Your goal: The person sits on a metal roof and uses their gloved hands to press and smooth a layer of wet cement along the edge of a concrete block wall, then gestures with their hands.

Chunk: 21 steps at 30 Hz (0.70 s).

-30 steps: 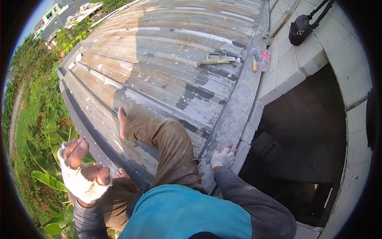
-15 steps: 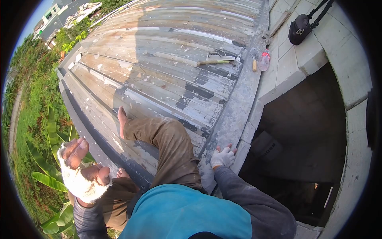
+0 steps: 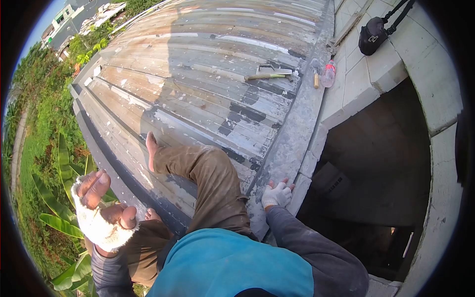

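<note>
My left hand (image 3: 105, 215), in a white fingerless glove, is raised at the lower left with bare fingers loosely bent. A gap shows between the fingers and thumb, and nothing is visible in it. Resting on the grey roof-edge flashing (image 3: 282, 153) beside the block wall is my right hand (image 3: 278, 194), also gloved, its fingertips spread on the surface. My bent leg (image 3: 203, 173) in brown trousers lies between the two hands, one bare foot on the corrugated metal roof (image 3: 198, 94).
A hammer (image 3: 267, 76) lies on the roof. Close by are a clear plastic bottle (image 3: 328, 76) and a small wooden-handled tool (image 3: 316, 80). A black bag (image 3: 372, 37) sits on the block wall (image 3: 356, 96). Right of me is a deep dark opening (image 3: 376, 148); left, the roof drops to plants (image 3: 37, 148).
</note>
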{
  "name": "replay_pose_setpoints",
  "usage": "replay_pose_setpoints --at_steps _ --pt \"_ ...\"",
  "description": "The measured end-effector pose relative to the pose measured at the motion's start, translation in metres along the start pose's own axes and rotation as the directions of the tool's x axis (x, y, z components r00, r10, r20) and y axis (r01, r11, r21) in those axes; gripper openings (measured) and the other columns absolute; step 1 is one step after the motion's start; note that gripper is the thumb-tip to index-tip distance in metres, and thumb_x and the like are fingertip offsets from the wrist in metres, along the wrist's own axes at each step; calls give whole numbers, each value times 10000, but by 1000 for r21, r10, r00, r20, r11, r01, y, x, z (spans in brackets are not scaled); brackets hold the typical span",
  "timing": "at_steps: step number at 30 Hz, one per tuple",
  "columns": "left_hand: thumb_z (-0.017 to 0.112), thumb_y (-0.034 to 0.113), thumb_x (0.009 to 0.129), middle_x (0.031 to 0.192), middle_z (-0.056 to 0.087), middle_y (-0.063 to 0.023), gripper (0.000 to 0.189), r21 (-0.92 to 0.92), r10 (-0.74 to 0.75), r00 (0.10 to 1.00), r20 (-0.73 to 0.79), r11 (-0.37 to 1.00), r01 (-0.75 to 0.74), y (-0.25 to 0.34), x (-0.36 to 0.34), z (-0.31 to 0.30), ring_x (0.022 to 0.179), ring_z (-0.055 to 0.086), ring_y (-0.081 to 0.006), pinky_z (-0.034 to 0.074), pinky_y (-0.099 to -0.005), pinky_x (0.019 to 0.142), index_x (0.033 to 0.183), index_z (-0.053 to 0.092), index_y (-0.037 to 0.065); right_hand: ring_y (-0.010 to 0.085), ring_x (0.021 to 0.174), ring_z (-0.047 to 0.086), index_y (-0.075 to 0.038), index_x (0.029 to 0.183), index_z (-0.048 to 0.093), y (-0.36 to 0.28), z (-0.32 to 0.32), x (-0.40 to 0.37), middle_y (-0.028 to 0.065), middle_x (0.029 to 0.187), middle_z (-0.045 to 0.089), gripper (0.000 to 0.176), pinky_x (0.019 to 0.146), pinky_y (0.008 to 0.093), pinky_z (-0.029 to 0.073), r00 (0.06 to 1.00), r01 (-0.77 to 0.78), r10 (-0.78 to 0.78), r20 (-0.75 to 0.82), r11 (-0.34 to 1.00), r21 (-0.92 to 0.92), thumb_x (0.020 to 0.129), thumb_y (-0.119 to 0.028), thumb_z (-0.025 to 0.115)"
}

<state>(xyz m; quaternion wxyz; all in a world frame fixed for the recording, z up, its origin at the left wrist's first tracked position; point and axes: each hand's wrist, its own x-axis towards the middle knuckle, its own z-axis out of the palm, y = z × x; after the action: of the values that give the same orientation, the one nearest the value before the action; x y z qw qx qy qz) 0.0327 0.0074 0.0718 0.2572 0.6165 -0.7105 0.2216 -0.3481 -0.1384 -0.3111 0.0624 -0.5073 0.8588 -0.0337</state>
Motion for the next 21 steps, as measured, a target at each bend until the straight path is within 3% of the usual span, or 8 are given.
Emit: replay_pose_setpoints --at_steps 15,18,21 --pt "704 399 953 1281 650 -178 515 31 -10 1000 21 999 10 0 1 -1 1141 628 -435 451 -562 981 595 569 54 445 1381 395 -109 1582 351 4 5 2 334 1573 309 789 1153 559 285 1000 25 -25 6 1000 10 957 -541 566" --pt "769 369 908 1283 647 -140 407 14 10 1000 7 1000 -10 2 5 -1 1111 629 -422 487 -552 905 677 564 104 449 1383 392 -104 1580 353 1 2 1 338 1568 311 791 1149 563 291 1000 19 -19 -6 1000 20 956 -540 567" --pt "768 374 908 1280 647 -143 407 8 10 1000 13 1000 -10 1 5 -1 1108 627 -422 487 -552 903 679 567 104 419 1440 347 -95 1580 345 -2 -5 -2 293 1473 423 779 1161 535 291 1000 -10 10 8 1000 -7 969 -523 567"
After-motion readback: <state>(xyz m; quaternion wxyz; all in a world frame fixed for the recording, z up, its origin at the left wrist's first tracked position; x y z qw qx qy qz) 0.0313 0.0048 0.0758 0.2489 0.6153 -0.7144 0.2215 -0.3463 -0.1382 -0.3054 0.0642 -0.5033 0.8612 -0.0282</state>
